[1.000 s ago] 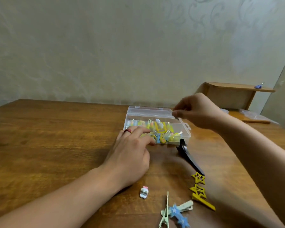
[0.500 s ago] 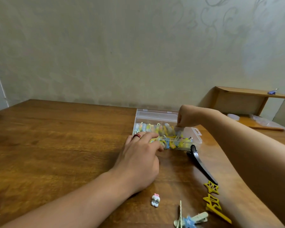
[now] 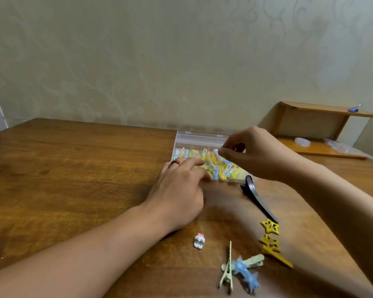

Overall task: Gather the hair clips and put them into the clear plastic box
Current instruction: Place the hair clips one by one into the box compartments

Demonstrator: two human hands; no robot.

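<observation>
- Head view: a black clip (image 3: 259,197) is lying on the wooden table (image 3: 73,168) just beside the near right corner of the clear plastic box (image 3: 199,139), well clear of both hands.
- Nearer the camera, two yellow star clips (image 3: 271,237) are lying one behind the other, with a pale green clip (image 3: 227,271) and a blue star clip (image 3: 246,274) crossing each other to their left.
- A small white clip with a pink bow (image 3: 199,241) is sitting alone beside the left wrist.
- A wooden shelf (image 3: 323,117) is standing against the wall at the far right, with a small blue clip (image 3: 354,109) on top.
- The box is sitting open near the table's far edge, its lid lying flat behind it, and it is holding a crowd of yellow, blue and pink clips (image 3: 220,168).
- The left hand (image 3: 179,190), wearing a red ring (image 3: 175,162), is resting its straight fingers on the box's near left rim, partly hiding it.
- The right hand (image 3: 256,155) is hovering over the box's right half, fingertips pinched together; whether they are pinching something is too blurred to tell.
</observation>
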